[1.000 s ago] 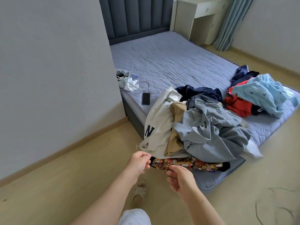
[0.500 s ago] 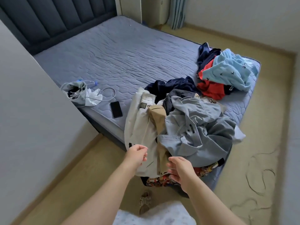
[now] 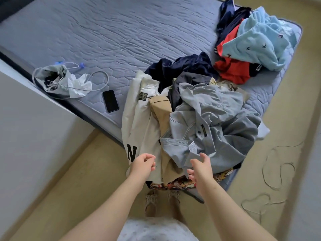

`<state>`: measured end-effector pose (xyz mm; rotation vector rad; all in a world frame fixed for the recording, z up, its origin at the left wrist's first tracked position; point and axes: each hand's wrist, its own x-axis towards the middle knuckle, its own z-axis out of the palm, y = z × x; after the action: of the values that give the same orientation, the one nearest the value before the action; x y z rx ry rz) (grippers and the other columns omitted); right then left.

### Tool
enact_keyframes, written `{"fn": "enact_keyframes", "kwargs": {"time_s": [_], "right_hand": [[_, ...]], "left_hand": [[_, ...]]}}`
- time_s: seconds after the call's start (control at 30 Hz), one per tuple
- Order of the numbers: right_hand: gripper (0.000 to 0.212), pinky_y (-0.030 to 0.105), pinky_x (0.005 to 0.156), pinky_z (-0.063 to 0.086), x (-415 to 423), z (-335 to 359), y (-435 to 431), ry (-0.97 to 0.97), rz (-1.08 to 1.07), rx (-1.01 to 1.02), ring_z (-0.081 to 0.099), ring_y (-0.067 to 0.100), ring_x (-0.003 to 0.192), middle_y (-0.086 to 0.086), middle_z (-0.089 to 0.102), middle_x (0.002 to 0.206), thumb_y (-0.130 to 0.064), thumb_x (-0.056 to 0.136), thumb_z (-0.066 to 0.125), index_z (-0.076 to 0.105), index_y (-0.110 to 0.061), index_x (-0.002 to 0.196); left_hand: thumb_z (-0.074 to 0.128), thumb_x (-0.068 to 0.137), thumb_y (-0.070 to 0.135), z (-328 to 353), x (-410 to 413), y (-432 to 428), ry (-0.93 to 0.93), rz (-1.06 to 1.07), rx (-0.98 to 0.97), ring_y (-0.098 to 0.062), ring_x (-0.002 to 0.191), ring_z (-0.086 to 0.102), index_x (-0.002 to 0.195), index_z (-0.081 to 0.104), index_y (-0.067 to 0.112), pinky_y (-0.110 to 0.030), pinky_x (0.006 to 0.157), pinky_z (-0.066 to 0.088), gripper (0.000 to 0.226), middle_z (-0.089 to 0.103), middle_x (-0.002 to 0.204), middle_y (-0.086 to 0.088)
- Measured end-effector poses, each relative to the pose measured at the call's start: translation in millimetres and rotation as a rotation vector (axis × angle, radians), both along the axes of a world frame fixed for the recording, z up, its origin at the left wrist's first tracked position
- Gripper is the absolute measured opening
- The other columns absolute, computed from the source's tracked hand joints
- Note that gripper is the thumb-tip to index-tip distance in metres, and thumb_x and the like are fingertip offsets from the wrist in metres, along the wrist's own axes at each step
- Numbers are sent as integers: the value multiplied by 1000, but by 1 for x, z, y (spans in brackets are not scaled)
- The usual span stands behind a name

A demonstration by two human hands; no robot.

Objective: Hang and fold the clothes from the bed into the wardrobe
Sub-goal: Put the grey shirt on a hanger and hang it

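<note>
Spilling over the bed's near corner, the pile lies within reach (likely why both hands hover there): right hand spread open at the grey shirt, left hand loosely curled, empty, by the cream top.

A black phone lies flat, screen dark and facing up, just beside a slumped grey drawstring bag whose mouth is open. Crumpled white paper rests against the bag, and a grey cord loops out between bag and phone. On the beige floor to the right, a thin wire lies in loose curls; a pale wall stands on the left.
</note>
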<state>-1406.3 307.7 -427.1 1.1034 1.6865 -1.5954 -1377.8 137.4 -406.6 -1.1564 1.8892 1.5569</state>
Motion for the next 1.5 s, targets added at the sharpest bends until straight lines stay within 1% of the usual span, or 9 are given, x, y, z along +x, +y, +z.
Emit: {"fn": "enact_keyframes", "kwargs": {"time_s": [0.27, 0.43, 0.57, 0.73, 0.83, 1.0, 1.2, 1.33, 1.5], "right_hand": [[61, 24, 47, 39, -21, -39, 24, -111, 137, 27, 47, 16, 64, 9, 52, 110, -9, 92, 42, 23, -29, 146], [41, 43, 99, 42, -18, -46, 31, -114, -54, 210, 51, 25, 109, 1, 53, 116, -46, 94, 42, 56, -19, 122], [34, 28, 66, 42, -30, -23, 40, 80, -450, 346, 48, 13, 66, -2, 54, 68, -46, 89, 55, 57, -21, 64], [26, 29, 76, 51, -60, 13, 27, 240, -559, 46, 57, 18, 81, 3, 53, 93, -8, 81, 70, 49, -18, 91], [50, 38, 84, 52, -64, 36, 6, 241, -364, -182, 61, 25, 96, 7, 57, 109, -3, 82, 66, 45, -13, 126], [31, 27, 57, 50, -54, 87, -1, 306, 149, -502, 59, 21, 60, 13, 61, 71, 7, 81, 44, 67, -11, 70], [20, 28, 57, 43, -51, 152, 11, 466, 361, -512, 50, 26, 60, 18, 53, 66, -7, 60, 47, 58, 3, 73], [19, 31, 64, 42, -45, 175, 26, 503, 238, -460, 51, 29, 62, 17, 53, 70, -16, 70, 51, 67, -12, 61], [47, 11, 62, 46, -44, 171, 26, 629, 478, 49, 60, -2, 77, -12, 56, 98, -20, 70, 75, 50, -34, 107]], "left_hand": [[46, 94, 13, -24, -26, 30, -86, -80, -5, -9, 66, 56, 82, 60, 21, -21, 60, 40, 20, 60, 79, 0], [47, 94, 16, -23, -35, 38, -98, -101, -20, -6, 67, 58, 86, 61, 23, -17, 56, 40, 18, 62, 81, 4], [46, 94, 17, -18, -38, 35, -79, -114, 5, -8, 69, 57, 86, 60, 23, -23, 67, 43, 17, 61, 81, 3], [47, 94, 16, 1, -47, 27, 61, -70, -5, -7, 69, 59, 84, 60, 25, -22, 64, 43, 19, 62, 81, 3], [44, 93, 12, 20, -54, 24, 154, -81, -29, -7, 72, 59, 83, 60, 26, -23, 65, 43, 23, 63, 83, 2], [39, 90, -1, 56, -68, 16, 315, -196, -112, -13, 85, 58, 94, 54, 27, -23, 74, 44, 33, 56, 104, -2], [57, 85, 3, 90, -95, 30, 649, -786, -372, -20, 135, 21, 132, 44, 37, -34, 112, 22, 60, 17, 149, 2], [59, 85, 21, 106, -105, 41, 603, -790, -482, -21, 108, 50, 88, 58, 24, -28, 79, 37, 5, 55, 105, 2], [48, 90, 10, 132, -99, 35, 563, -212, -48, -24, 71, 51, 73, 48, 13, -38, 65, 42, 18, 54, 71, -9]]}}
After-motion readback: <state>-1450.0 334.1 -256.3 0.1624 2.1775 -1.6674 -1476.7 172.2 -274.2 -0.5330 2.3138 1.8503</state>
